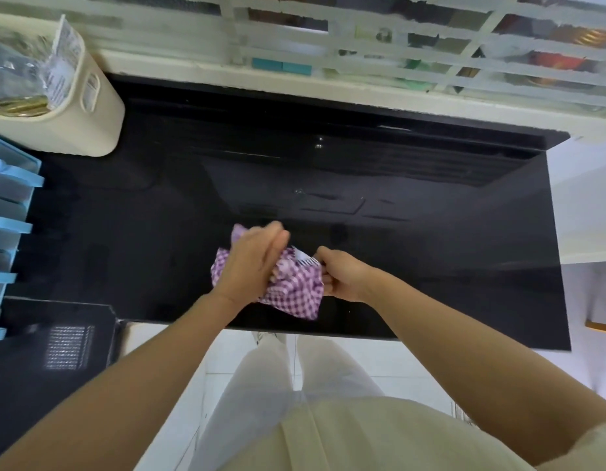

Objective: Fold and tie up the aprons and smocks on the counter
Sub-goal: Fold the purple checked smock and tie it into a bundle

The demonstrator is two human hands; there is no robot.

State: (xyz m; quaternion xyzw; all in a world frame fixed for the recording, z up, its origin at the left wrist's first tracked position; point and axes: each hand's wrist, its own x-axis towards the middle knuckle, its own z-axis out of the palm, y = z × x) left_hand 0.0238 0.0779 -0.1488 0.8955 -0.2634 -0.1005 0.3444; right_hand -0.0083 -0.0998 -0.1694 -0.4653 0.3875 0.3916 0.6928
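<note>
**On the black counter, a gingham bundle between two hands**

Across most of the view runs the black counter (396, 232), glossy enough to mirror the bars behind it. Beyond the counter's far edge stands a barred window (362, 45), its white slats crossing shelves of blurred, coloured goods. At the counter's far left corner sits a cream bin (90, 124) with clear wrappers and something gold inside it. Along the counter's left edge, nearer the person than the bin, a blue drawer unit (12, 205) shows its stacked fronts.

Close to the counter's near edge, about midway along it, lies the gingham bundle (294, 287), a purple-and-white checked garment gathered into a small, thick wad. It rests on the counter top.

Over the bundle's left half, the left hand (250, 266) lies palm down with its fingers stretched out together toward the counter's far side. The fingertips are smeared by motion, and I cannot tell whether the thumb hooks under the cloth. At the bundle's right end, the right hand (342, 277) has its fingers curled tight round the fabric, knuckles toward the window.

Between the two hands, on the bundle's far side, a small white tag (303, 256) pokes out of the checked cloth.
</note>
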